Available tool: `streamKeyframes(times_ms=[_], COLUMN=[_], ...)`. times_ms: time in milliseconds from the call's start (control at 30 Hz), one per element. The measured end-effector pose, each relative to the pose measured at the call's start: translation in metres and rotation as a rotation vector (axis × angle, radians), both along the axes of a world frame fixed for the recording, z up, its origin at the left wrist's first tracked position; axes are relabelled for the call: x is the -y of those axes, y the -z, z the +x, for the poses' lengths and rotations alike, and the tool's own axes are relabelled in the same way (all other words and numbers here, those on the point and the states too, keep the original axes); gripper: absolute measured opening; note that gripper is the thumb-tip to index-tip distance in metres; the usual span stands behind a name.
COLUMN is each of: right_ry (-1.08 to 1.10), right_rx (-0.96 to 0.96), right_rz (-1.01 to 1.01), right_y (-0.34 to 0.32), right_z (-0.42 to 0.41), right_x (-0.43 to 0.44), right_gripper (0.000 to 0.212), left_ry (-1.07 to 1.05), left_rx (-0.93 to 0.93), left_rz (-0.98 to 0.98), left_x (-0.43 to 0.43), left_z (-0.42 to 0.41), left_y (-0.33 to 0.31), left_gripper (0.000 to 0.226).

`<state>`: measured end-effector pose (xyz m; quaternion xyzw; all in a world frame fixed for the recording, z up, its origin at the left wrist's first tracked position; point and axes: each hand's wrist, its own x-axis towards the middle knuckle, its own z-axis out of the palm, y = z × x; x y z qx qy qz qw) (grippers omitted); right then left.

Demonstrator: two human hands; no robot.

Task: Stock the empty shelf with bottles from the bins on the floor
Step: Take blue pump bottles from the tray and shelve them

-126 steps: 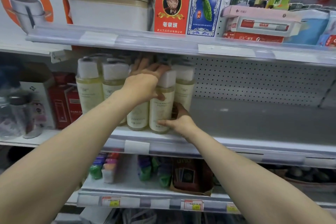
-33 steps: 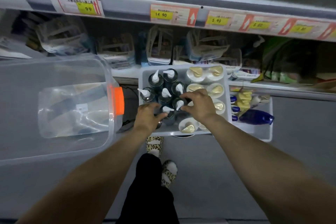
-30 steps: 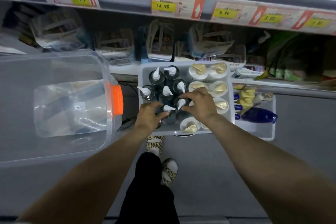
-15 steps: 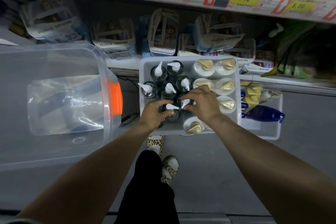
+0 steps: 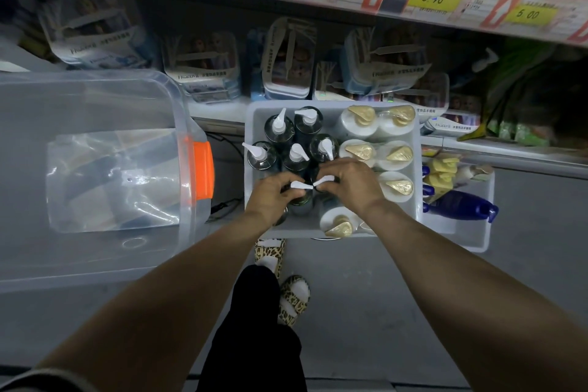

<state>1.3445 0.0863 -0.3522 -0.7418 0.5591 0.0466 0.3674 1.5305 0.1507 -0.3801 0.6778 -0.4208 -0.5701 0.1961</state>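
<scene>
Each grip, left hand [image 5: 273, 193] and right hand [image 5: 353, 183], clamps a dark white-pumped bottle [image 5: 300, 202] in the grey plastic bin [image 5: 332, 111]. Most bottles there await stocking.

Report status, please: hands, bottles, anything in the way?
Left hand grips a dark bottle by its neck; right hand grips a second bottle. Both in the bin, not lifted yet. White bottles stand close on the right.

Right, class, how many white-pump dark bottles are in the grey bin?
7 bottles: two at back, three mid-row, one in left hand, one in right hand; more may hide.
</scene>
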Motion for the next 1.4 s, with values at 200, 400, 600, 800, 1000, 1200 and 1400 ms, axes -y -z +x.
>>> streamKeyframes(times_ms=[200,400,600,800,1000,1200,1400], right_ry=[0.042,0.033,0.056,0.085,0.092,0.064,0.041], right_rx=[-0.056,-0.057,-0.048,0.019,0.107,0.260,0.362], right_rz=[-0.040,-0.107,-0.146,-0.278,-0.473,-0.765,-1.017], right_y=[-0.012,-0.038,-0.103,-0.193,-0.302,-0.429,-0.562], right_z=[0.006,0.007,0.001,-0.010,-0.021,-0.024,-0.020], right_x=[0.000,-0.002,-0.003,-0.013,-0.027,-0.032,-0.015], right_gripper=[0.008,0.012,0.012,0.012,0.018,0.012,0.007], left_ry=[-0.003,0.008,0.078,0.022,-0.006,0.007,-0.008], left_rx=[0.054,0.107,0.177,0.100,0.031,0.052,0.178], left_rz=[-0.032,-0.080,-0.185,-0.319,-0.491,-0.786,-1.108], left_x=[0.002,0.012,0.018,0.017,0.017,0.023,0.031], left_z=[0.001,0.006,0.006,0.000,0.005,0.014,0.031], left_y=[-0.008,-0.041,-0.104,-0.189,-0.292,-0.428,-0.576], left_gripper=[0.017,0.017,0.017,0.015,0.005,0.011,0.009])
